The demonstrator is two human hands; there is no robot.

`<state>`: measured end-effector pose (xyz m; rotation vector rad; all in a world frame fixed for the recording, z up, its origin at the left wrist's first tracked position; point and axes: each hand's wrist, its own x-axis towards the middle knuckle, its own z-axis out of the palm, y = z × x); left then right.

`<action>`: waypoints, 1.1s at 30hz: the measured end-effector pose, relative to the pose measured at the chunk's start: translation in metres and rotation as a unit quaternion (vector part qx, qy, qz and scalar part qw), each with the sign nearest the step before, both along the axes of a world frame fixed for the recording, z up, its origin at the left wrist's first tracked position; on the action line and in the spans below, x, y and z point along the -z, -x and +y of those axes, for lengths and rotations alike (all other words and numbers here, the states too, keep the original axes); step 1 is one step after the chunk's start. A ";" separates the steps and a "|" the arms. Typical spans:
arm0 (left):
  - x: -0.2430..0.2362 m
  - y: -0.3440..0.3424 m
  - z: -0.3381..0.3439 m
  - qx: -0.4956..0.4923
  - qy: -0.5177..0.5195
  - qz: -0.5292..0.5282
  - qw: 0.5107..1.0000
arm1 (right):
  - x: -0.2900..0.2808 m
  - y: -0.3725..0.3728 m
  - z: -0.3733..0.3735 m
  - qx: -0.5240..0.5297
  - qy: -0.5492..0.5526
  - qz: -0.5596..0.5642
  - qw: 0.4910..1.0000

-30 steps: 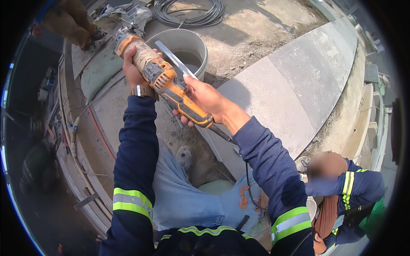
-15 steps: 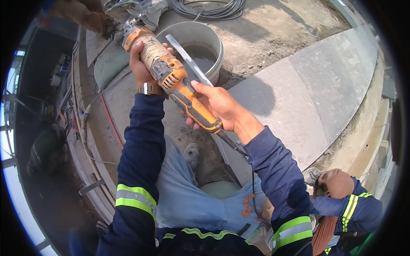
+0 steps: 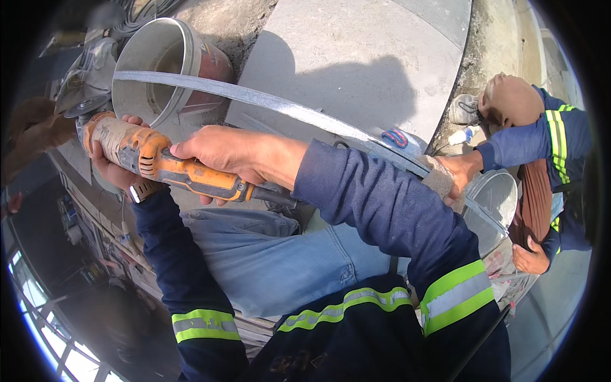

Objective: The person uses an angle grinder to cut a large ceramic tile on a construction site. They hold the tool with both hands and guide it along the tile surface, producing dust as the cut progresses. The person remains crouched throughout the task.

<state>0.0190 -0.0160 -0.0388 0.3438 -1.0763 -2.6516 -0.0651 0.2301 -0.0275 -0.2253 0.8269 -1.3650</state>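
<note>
Both my hands are closed around an orange and black angle grinder (image 3: 198, 179), held nearly crosswise with its head toward the left. My left hand (image 3: 111, 167) wraps the taped front part behind the head, its palm underneath. The rear handle lies in my right hand (image 3: 223, 155), with the thumb on top and fingertips showing below. At the grinder's front sits the disc (image 3: 89, 105), whose edge is hard to make out. Beyond my hands, a long thin metal strip (image 3: 254, 97) runs from over the bucket (image 3: 189, 60) to behind my right sleeve.
At the right, another person's hand (image 3: 461, 170) rests on a grey-brown block or sponge (image 3: 439, 179) by the strip's end. A second bucket (image 3: 503, 191) stands beside that person. A broad grey slab (image 3: 331, 57) lies ahead. Coiled cable (image 3: 137, 16) is at the far left.
The view has swung right, so the bucket now appears further left. The grinder has turned to lie flatter, still in both hands. More of the other person shows, with a hand on the block.
</note>
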 end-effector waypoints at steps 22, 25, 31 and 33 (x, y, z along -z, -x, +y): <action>-0.005 0.056 0.013 -0.260 0.018 -0.047 0.964 | -0.039 0.009 -0.010 -0.043 -0.151 0.714 0.682; -0.003 0.067 -0.004 -0.270 0.034 -0.036 0.962 | -0.035 0.017 -0.028 -0.053 -0.154 0.711 0.684; -0.006 0.085 -0.018 -0.274 0.018 -0.020 0.961 | -0.029 0.037 -0.048 -0.036 -0.128 0.719 0.682; -0.005 0.088 -0.022 -0.268 0.017 -0.019 0.963 | -0.025 0.042 -0.051 -0.045 -0.120 0.721 0.681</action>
